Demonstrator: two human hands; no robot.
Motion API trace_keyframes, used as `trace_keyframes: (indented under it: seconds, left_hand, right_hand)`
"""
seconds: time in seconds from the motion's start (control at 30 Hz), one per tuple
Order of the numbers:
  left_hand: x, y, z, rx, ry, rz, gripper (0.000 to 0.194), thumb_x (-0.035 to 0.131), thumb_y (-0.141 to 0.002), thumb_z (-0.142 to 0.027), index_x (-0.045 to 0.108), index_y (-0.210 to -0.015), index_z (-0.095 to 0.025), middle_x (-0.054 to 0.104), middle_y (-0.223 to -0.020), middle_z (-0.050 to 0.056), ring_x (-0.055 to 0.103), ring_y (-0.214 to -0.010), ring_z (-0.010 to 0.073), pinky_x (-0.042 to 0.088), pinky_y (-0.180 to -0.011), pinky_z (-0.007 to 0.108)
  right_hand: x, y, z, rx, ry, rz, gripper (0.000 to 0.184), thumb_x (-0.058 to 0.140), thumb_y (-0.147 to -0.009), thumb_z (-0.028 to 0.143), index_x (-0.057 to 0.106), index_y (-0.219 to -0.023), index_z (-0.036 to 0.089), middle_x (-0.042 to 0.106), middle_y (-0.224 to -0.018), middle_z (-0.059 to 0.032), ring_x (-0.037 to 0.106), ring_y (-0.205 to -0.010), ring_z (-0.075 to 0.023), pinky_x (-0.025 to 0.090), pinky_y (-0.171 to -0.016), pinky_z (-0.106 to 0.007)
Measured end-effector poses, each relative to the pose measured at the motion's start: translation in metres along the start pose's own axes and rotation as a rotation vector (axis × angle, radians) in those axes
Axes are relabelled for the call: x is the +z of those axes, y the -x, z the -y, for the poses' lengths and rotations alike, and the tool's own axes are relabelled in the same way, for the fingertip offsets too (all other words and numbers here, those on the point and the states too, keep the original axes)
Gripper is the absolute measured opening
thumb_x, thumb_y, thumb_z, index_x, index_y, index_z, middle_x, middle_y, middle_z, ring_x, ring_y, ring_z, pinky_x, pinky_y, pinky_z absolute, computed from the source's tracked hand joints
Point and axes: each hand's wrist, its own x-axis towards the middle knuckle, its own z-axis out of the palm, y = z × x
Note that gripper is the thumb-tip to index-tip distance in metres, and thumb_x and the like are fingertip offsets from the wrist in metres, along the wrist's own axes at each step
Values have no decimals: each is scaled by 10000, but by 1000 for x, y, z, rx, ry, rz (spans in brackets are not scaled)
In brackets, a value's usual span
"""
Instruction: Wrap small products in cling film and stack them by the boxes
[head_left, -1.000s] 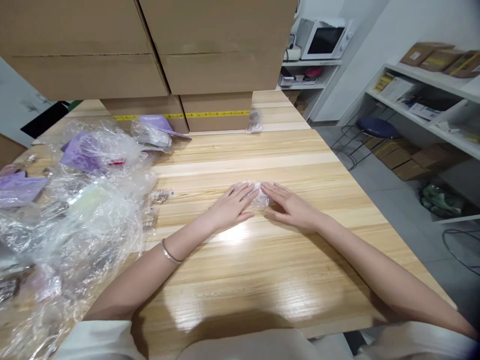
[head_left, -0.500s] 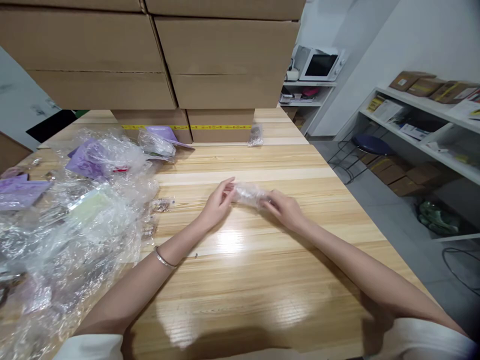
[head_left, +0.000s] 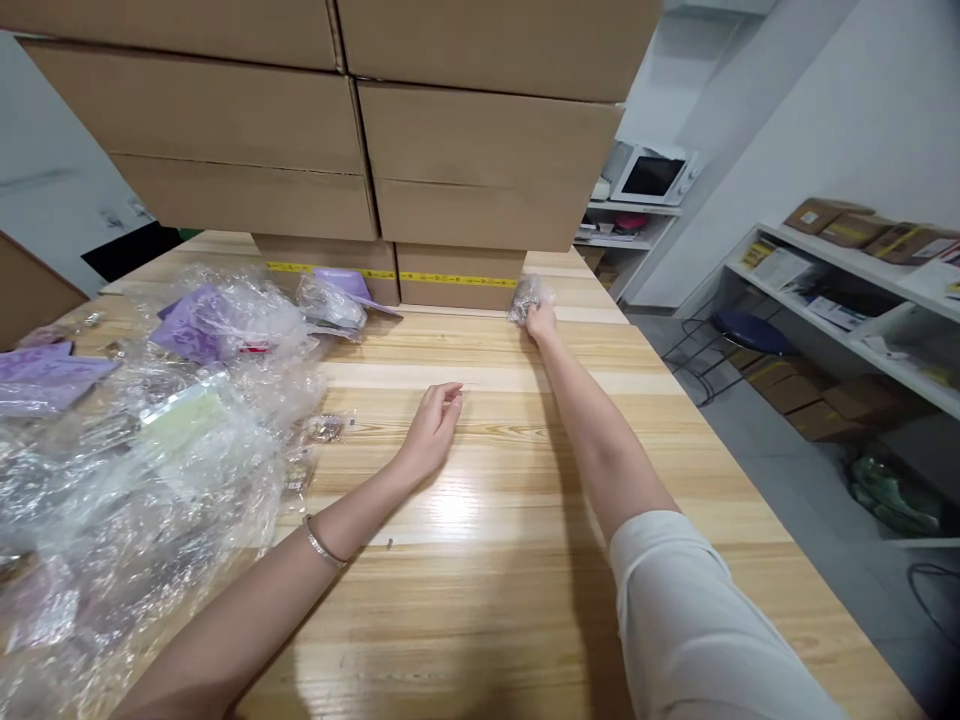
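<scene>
My right hand is stretched far across the wooden table, up against the base of the stacked cardboard boxes. Its fingers are closed on a small clear plastic packet with something dark inside. Whether a second packet lies under it I cannot tell. My left hand rests on the table's middle with its fingers loosely curled and apart. It holds nothing. A thin metal bracelet is on that wrist.
A heap of crumpled clear plastic bags with purple cards covers the table's left side. A small packet lies near its edge. White shelves with boxes stand at the right. A microwave sits further back.
Both hands held the small packet at mid-table. My right hand has carried it forward to the foot of the boxes. My left hand let go and stayed on the table.
</scene>
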Motion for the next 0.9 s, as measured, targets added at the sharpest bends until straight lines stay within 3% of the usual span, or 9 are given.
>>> trace_keyframes:
  seconds: [0.1,0.23,0.33,0.47,0.53,0.6,0.73,0.9]
  left_hand:
    - [-9,-3,-2,51,-254,12,259,436,-967,-269,601,-1128,-151,593,-1152,120,552,-1123,230,440,-1012,401]
    - [-30,-11,-7,107,-701,-35,279,458,-922,-205,668,-1071,-96,556,-1254,200,473,-1241,329,393,-1056,485]
    - [-53,-19,-12,104,-897,-126,332,450,-902,-177,661,-1147,-102,411,-1478,200,267,-1433,365,272,-1145,541]
    - [-92,-33,-7,0,-968,-315,409,489,-858,-186,645,-1235,-161,116,-1653,68,-89,-1508,365,12,-1195,621]
    - [-109,-38,5,-61,-988,-363,434,473,-863,-195,632,-1259,-117,70,-1657,97,-128,-1501,374,-29,-1188,633]
    - [-120,-41,19,-124,-1028,-370,483,428,-875,-178,585,-1310,-40,156,-1631,178,-68,-1508,374,-38,-1190,623]
    - [-117,-38,29,-135,-1087,-284,547,330,-876,-103,493,-1384,18,398,-1513,245,118,-1510,335,-67,-1184,618]
    - [-91,-32,5,60,-1041,-211,522,291,-901,-86,519,-1362,2,479,-1453,238,214,-1486,323,-18,-1197,605]
  right_hand:
    - [-2,6,-6,42,148,-38,432,570,-952,406,549,-1303,156,561,-1317,-138,596,-1121,-261,510,-934,-483]
    - [-14,42,-22,7,300,-65,713,371,-996,495,289,-1492,-10,342,-1494,-318,383,-1364,-394,294,-1110,-565]
    - [-22,88,-43,-101,370,-10,740,412,-970,481,273,-1502,-14,270,-1561,-285,280,-1428,-390,184,-1162,-550]
    - [-33,144,-73,-340,498,110,711,389,-961,500,369,-1464,-1,376,-1517,-262,319,-1422,-348,216,-1170,-496]
    - [-38,162,-82,-459,558,135,689,365,-966,494,398,-1446,1,419,-1489,-257,344,-1412,-334,238,-1169,-483]
    - [-41,173,-86,-510,573,145,668,363,-967,477,422,-1432,2,434,-1483,-251,348,-1412,-329,243,-1173,-476]
    - [-44,181,-85,-528,567,144,642,376,-959,461,457,-1413,14,458,-1470,-237,373,-1397,-337,274,-1160,-487]
    - [-45,180,-86,-538,553,131,605,391,-952,451,509,-1377,36,480,-1450,-238,398,-1380,-337,299,-1146,-490]
